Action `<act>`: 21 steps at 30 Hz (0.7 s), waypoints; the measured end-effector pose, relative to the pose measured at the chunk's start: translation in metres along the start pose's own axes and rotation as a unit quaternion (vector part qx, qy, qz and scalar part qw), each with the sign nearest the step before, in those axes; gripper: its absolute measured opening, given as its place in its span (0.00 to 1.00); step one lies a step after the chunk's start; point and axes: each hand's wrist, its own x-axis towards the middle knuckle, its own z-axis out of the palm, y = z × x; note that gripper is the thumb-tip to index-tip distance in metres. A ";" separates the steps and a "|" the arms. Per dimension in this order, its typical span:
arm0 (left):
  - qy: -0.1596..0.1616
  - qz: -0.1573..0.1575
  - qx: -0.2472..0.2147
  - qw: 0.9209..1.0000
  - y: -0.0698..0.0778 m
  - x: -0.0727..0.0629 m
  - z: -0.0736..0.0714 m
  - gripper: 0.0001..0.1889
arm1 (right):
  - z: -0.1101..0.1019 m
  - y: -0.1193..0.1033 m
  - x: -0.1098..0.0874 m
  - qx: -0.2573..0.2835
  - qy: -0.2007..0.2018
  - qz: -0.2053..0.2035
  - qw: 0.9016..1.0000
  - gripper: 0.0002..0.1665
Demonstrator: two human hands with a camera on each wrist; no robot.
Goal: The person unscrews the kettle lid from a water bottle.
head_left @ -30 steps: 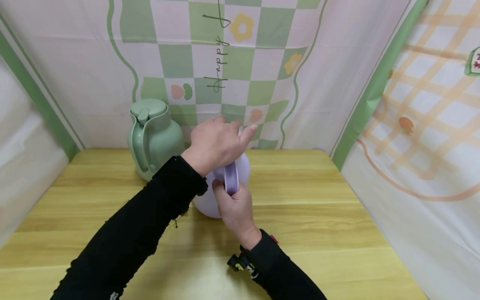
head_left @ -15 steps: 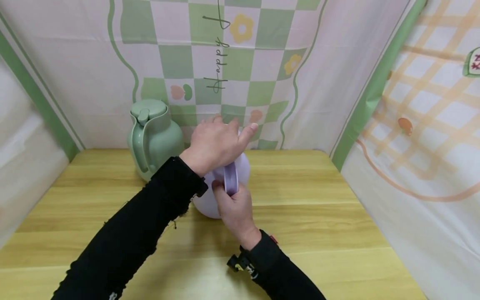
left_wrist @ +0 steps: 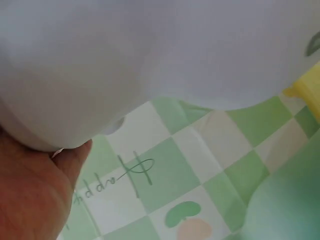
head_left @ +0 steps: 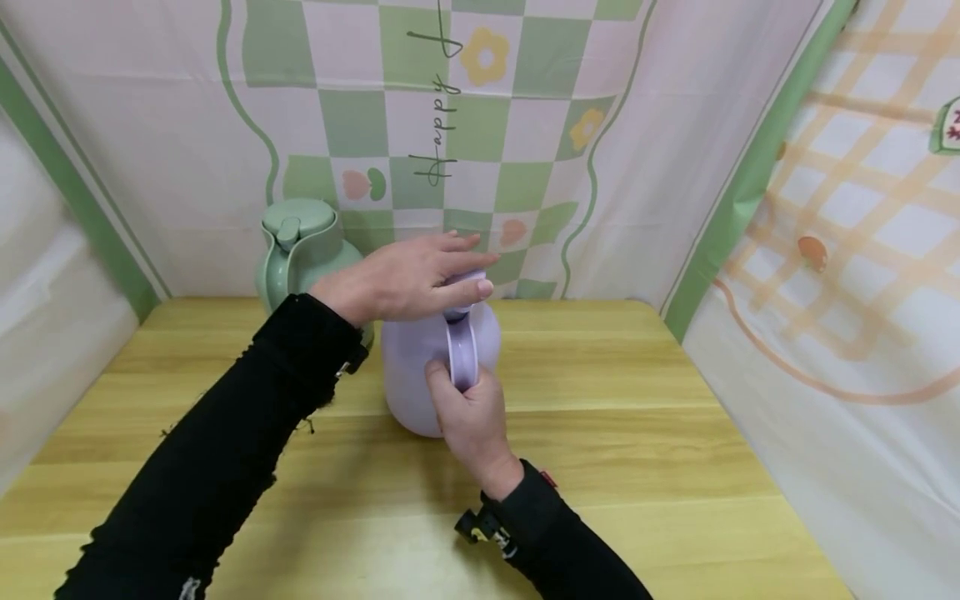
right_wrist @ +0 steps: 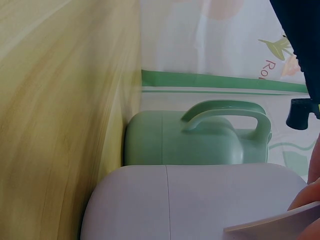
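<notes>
A pale purple thermos jug (head_left: 411, 375) stands upright on the wooden table, its handle (head_left: 463, 354) facing me. My right hand (head_left: 472, 421) grips the lower part of that handle, thumb on its left side; in the right wrist view only bits of the fingers (right_wrist: 306, 196) show at the edge. Across the jug's top lies my left hand (head_left: 420, 279), palm down and fingers extended, hiding most of the lid. From the left wrist view, the jug's body (left_wrist: 150, 50) fills the upper part, with the left hand (left_wrist: 32, 190) against its top end.
A green thermos jug (head_left: 311, 237) stands just behind and left of the purple one, partly covered by my left hand and forearm. Behind the wooden table (head_left: 615, 433) hangs a checked cloth (head_left: 480, 125), with more cloth at both sides.
My left hand and forearm have swung left and turned, so the fingers now point right across the jug's top and more of the jug shows. The right hand keeps its grip.
</notes>
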 end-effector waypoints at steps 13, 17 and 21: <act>0.044 -0.007 0.033 0.998 0.005 0.000 0.012 0.35 | -0.001 0.000 0.000 0.002 -0.006 0.001 1.000 0.27; 0.059 -0.023 0.043 0.997 0.010 0.000 0.015 0.35 | -0.001 0.000 0.000 -0.004 -0.001 0.004 1.000 0.27; 0.072 -0.030 0.053 0.996 0.013 -0.001 0.017 0.34 | -0.001 0.000 0.000 -0.006 -0.001 0.006 1.000 0.27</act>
